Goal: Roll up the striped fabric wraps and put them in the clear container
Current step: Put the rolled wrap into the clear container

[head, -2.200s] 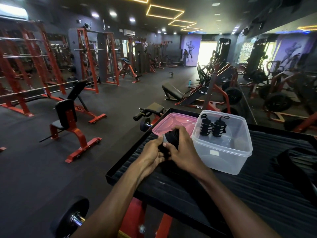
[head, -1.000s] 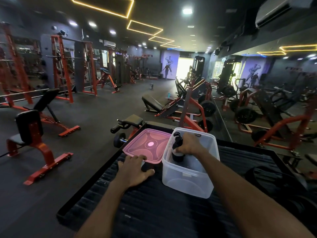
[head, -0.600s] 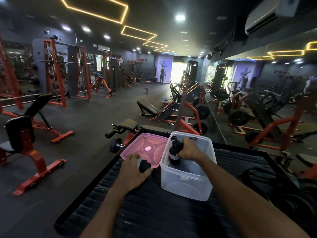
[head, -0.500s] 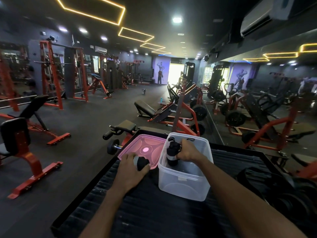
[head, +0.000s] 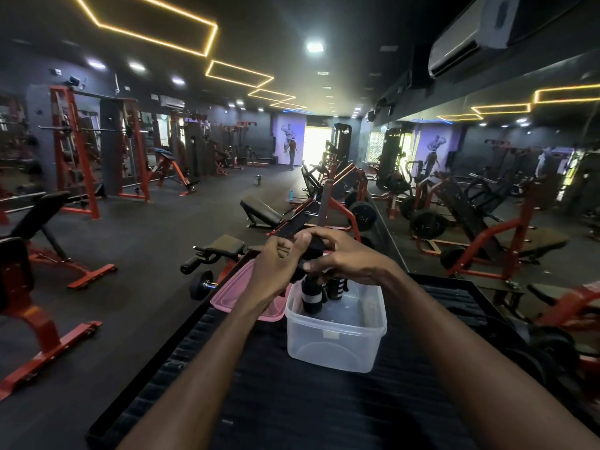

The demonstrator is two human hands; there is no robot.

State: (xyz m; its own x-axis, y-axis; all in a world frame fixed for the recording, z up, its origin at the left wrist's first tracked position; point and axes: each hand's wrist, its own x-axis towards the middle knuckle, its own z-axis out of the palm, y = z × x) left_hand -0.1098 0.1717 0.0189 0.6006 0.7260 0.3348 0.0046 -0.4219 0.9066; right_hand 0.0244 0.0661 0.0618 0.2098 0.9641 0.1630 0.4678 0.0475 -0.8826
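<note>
- Both hands raised above the tub (head: 336,332), left hand (head: 276,264) and right hand (head: 341,254) curled round a dark wrap (head: 313,250) held between them
- Two rolled wraps (head: 311,295) upright inside the tub
- Pink lid (head: 232,289) just left of it on the black mat (head: 292,401)

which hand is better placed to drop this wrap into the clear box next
Right, probably. The right hand grips the dark wrap directly above the open clear container. The left hand also holds it but sits over the pink lid.
</note>
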